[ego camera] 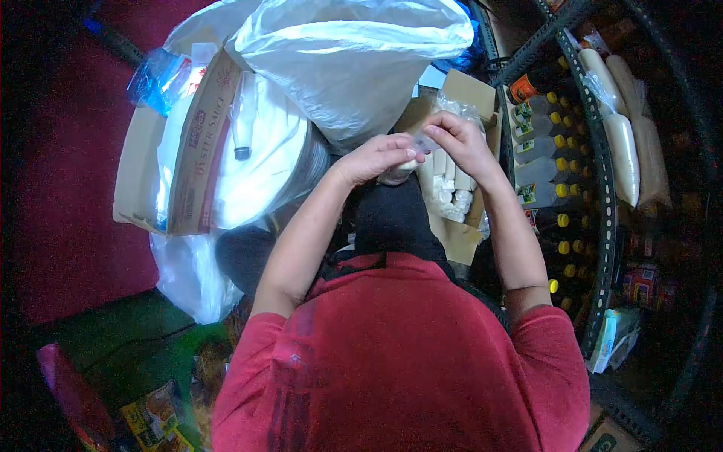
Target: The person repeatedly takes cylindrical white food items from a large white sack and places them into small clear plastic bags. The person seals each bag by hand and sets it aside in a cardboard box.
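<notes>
My left hand is closed around the upper part of a small whitish container, resting near my dark-clothed leg. Between the two hands is a small piece of clear plastic, pinched by the fingers of my right hand. The lower part of the container shows under my left fingers; its contents cannot be made out. Behind the hands stands a large white plastic sack with its mouth open. To the right, an open cardboard box holds white, plastic-wrapped tube-shaped packs.
At the left, a printed cardboard box stands beside a white plastic-covered bundle, where a clear bottle with a black cap lies. A metal rack on the right holds rows of yellow-capped bottles and long filled bags.
</notes>
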Available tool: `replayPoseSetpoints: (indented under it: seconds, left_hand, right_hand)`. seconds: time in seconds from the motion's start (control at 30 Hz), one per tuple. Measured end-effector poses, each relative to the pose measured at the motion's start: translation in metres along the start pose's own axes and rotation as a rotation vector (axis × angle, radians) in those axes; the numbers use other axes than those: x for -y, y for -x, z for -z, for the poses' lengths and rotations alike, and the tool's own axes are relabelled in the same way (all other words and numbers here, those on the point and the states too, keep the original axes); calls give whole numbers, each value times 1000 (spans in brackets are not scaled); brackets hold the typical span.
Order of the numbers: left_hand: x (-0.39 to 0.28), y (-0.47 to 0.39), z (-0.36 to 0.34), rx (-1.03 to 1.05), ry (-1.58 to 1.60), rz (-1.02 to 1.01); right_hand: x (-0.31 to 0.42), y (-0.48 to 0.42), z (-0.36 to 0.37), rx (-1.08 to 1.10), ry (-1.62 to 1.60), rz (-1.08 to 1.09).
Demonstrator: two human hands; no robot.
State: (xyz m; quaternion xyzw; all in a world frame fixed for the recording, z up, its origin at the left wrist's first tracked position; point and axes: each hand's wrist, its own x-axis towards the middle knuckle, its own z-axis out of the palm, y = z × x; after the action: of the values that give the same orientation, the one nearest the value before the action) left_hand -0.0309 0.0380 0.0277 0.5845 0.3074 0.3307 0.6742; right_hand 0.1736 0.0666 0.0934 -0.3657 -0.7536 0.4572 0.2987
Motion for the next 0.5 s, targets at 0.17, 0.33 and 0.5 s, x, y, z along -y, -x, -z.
replayPoseSetpoints:
  seconds: [0.17,0.33,0.5]
  left_hand:
    - [20,3,-1,13,-193,-115]
    - [10,5,-5,22,-55,-48]
    - [-40,2,-21,-17,-92,-88]
  right_hand:
    - [0,-5,-9,139,29,40]
    - [23,-11,-5,192,180,104]
    - [63,-18,7,177,222,182]
